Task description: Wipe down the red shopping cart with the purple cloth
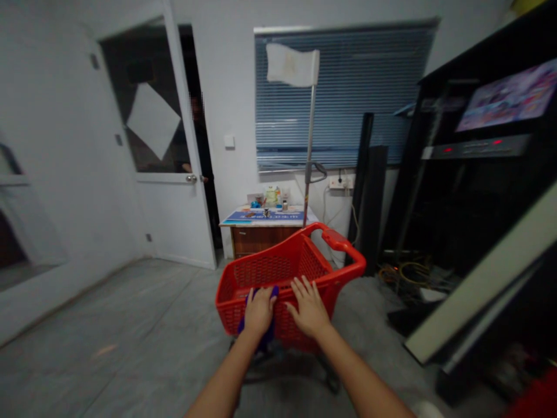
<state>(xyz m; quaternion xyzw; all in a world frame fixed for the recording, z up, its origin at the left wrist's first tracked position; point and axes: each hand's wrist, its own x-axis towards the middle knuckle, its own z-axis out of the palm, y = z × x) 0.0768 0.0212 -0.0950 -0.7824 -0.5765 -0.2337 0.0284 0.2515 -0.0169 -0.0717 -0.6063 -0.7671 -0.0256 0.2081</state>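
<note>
At the near rim of a red plastic shopping cart (261, 270), both your hands rest on the mesh wall closest to you. The cart stands on the grey floor (130, 342) on dark wheels, with a red handle (343, 247) across its far right corner. A thin metal pole (310, 157) rises from the far end of the cart and carries a small white flag (291, 65) at its top.

Your left hand (260, 312) sits over a blue-purple cloth (266, 338), which shows past your fingers at the rim and hangs below your palm on your side of the wall. That grip looks pressed together on the cloth, though the fingers are partly hidden. Your right hand (308, 307) lies palm down just beside it, its grip spread, fingers apart on the red mesh and holding nothing. Both bare forearms reach in from the bottom of the view, angled toward each other.

Beyond the cart stands a wooden table (261, 244) with a blue printed mat (265, 216), small bottles and packets. Farther back, another person's hand (187, 168) shows at the edge of a white door (174, 223). Black equipment with a lit screen (509, 96) stands to your right, with tangled cables (404, 273) on the floor below it.
</note>
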